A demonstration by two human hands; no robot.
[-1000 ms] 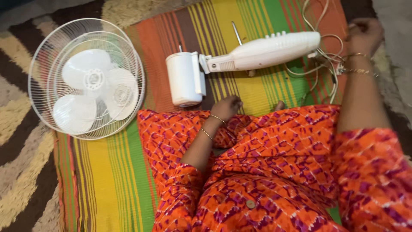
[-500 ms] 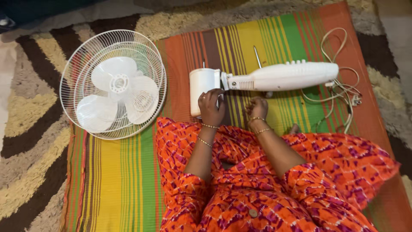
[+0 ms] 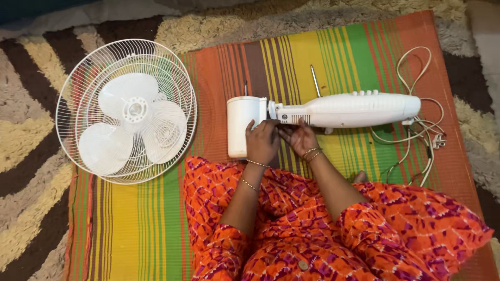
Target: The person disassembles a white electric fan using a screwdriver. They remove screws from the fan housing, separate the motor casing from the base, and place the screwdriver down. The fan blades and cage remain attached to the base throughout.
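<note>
A shaggy rug (image 3: 31,140) in cream, brown and yellow bands covers the floor, and over it lies a striped mat (image 3: 130,229) of orange, yellow and green, on which the person sits in orange patterned clothing.

On the left of the mat, partly over the rug, the round wire fan guard (image 3: 125,110) lies flat with the three-bladed white fan blade (image 3: 133,122) resting inside it. It sits well apart from both hands.

Across the middle of the mat lies the white fan body (image 3: 359,109), a long moulded plastic housing with a row of buttons along its upper edge. At its left end it joins the cylindrical motor housing (image 3: 242,125) through a narrow neck. A thin metal rod (image 3: 315,80) lies on the mat just behind the body. From the right end a white power cord (image 3: 416,135) runs out in loose loops, ending in a plug near the mat's edge.

The left hand (image 3: 262,141) is curled against the motor housing, fingers bent onto its right edge at the neck. The right hand (image 3: 298,136) is half open, fingertips touching the underside of the neck; whether it truly grips cannot be told.

The body looks like stiff, smooth plastic, probably weighted toward the motor end, so it is likely best held around the motor housing and the wide part of the body. The neck looks like the weak spot, and the cord could snag.
</note>
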